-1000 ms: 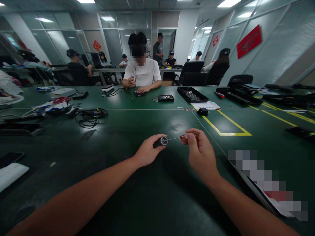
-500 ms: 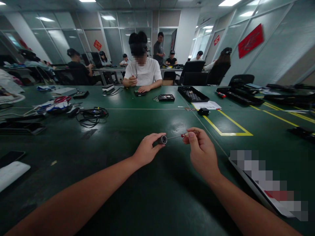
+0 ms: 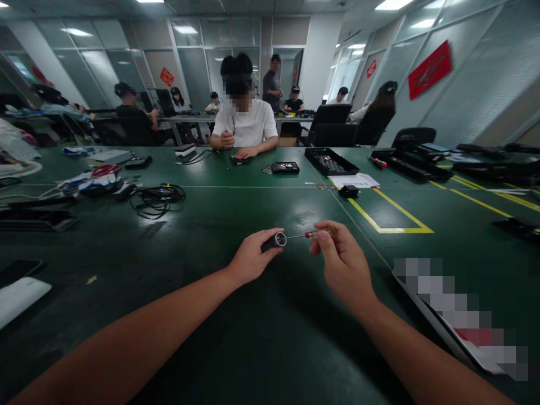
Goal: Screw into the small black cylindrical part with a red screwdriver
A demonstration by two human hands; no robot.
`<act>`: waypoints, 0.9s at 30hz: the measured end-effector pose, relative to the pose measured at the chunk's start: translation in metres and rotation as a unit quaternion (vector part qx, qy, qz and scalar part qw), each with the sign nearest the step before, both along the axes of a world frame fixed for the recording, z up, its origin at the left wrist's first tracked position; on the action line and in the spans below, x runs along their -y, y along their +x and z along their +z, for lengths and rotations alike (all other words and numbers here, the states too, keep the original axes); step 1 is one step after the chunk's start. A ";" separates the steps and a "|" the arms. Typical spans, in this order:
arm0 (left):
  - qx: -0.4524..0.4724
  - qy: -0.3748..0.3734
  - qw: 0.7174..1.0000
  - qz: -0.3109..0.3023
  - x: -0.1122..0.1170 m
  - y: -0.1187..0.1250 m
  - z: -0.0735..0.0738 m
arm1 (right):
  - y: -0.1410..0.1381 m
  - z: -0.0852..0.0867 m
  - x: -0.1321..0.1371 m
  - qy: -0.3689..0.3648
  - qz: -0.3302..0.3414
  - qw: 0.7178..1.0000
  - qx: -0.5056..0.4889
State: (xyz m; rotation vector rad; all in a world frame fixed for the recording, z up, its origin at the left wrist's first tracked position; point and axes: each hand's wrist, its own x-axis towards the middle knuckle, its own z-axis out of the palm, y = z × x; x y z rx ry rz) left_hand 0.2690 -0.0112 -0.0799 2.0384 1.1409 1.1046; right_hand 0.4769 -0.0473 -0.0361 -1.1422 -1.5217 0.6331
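Observation:
My left hand [image 3: 252,260] pinches a small dark cylinder with a silver end [image 3: 276,240], held just above the green table [image 3: 219,337]. My right hand [image 3: 343,264] is closed round a thin screwdriver with a red and clear handle [image 3: 314,234]. Its metal shaft points left, and the tip meets the cylinder's silver end. Both hands hover near the table's middle, close together.
A tangle of black cables [image 3: 157,199] lies at the left, beyond it red and white items [image 3: 99,179]. A white device [image 3: 21,298] sits at the left edge. Yellow tape [image 3: 390,216], a black tray [image 3: 329,162] and paper [image 3: 353,180] lie far right. A person in white [image 3: 243,124] sits opposite.
Almost nothing has moved. The cylinder in my left hand has turned slightly, and the screwdriver tip stays at its silver end.

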 end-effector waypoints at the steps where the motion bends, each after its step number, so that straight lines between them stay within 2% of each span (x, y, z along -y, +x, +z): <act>1: 0.006 -0.001 1.000 0.007 -0.001 0.000 -0.001 | 0.001 0.000 0.001 0.000 0.027 1.000 0.004; 3: 0.014 -0.004 1.000 0.016 -0.002 0.000 -0.002 | 0.001 0.000 0.004 0.001 0.076 0.997 0.009; 5: 0.014 -0.007 1.000 0.016 -0.002 -0.001 -0.004 | 0.000 0.001 0.006 0.008 0.092 0.996 0.014; 12: 0.017 -0.019 1.000 0.013 -0.002 -0.001 -0.001 | -0.003 0.001 0.004 -0.042 -0.006 0.999 0.032; 18: 0.017 -0.024 0.999 0.028 -0.003 -0.001 -0.002 | -0.002 0.002 0.003 -0.033 0.016 0.999 0.032; 24: 0.016 -0.023 0.999 0.023 -0.004 -0.002 -0.003 | -0.002 0.003 0.002 -0.052 -0.014 0.997 0.047; 27: 0.023 -0.029 0.999 0.030 -0.004 -0.003 -0.003 | -0.001 0.000 0.001 -0.060 0.003 0.998 0.027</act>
